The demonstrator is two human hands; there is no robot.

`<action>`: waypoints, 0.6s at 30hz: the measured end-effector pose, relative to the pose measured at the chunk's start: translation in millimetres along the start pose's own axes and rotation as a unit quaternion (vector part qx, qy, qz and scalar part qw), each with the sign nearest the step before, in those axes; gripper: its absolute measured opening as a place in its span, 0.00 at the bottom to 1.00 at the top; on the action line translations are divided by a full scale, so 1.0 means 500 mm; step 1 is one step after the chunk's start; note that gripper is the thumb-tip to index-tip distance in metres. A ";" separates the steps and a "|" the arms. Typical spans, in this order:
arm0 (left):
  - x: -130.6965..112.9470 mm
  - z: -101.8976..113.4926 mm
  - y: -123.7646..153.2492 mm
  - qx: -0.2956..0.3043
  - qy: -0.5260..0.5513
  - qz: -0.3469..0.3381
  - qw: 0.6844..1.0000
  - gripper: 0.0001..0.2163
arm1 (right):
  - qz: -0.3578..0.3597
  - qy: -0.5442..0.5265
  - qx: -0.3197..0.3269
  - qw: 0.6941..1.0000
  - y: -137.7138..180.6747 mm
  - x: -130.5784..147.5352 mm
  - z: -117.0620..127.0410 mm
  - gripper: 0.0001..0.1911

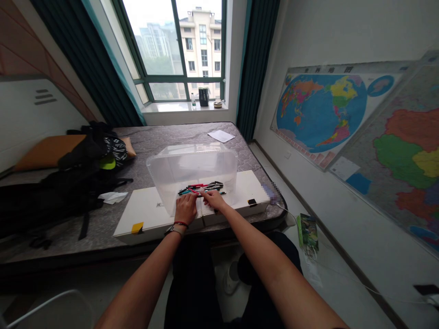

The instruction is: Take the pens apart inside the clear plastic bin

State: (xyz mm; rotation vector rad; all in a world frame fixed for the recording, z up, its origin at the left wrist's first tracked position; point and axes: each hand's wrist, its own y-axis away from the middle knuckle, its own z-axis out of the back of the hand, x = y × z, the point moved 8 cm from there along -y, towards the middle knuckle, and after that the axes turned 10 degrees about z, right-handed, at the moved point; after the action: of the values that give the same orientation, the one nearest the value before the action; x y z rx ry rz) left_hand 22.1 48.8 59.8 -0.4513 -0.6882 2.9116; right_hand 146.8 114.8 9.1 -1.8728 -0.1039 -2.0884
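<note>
A clear plastic bin (195, 165) lies tipped on its side, its open mouth facing me, on white flat boxes (140, 210). Loose pens (215, 184), black, red and teal, lie in a pile at its mouth. My left hand (186, 209) rests at the near left of the pile with its fingers curled down; what they hold, if anything, is hidden. Close beside it, my right hand (212, 199) pinches at the end of a red pen (193, 190). The fingertips of both hands nearly meet and partly cover the pens.
The boxes sit at the front edge of a grey mattress (178, 132). Black bags (92, 155) are heaped on the left, near a white tissue (113, 197). A paper sheet (221, 135) lies behind the bin. A cable (288, 210) runs down at the right.
</note>
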 end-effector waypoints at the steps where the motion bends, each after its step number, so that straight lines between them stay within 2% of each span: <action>1: 0.000 0.000 0.000 0.000 0.003 0.001 1.000 0.13 | -0.003 0.011 -0.001 1.000 -0.002 -0.002 0.000 0.32; 5: 0.001 0.002 -0.001 -0.002 0.019 0.006 1.000 0.13 | -0.023 0.015 -0.007 1.000 -0.008 -0.017 0.000 0.34; 9: 0.002 0.003 -0.001 -0.007 0.026 0.013 1.000 0.13 | -0.049 -0.027 -0.005 0.998 -0.009 -0.022 -0.003 0.32; 13: 0.007 0.004 -0.001 -0.012 0.030 0.023 0.999 0.13 | -0.032 -0.102 -0.019 0.994 -0.001 -0.005 0.007 0.26; 18: 0.008 -0.002 -0.002 -0.004 0.045 0.017 0.999 0.13 | -0.001 -0.190 -0.040 0.981 0.014 0.010 0.024 0.24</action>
State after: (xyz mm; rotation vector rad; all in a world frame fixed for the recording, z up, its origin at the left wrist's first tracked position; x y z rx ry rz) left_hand 18.7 51.0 58.4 -0.5966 -0.6875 2.9007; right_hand 160.1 110.4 14.5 -2.2999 -0.1137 -1.7341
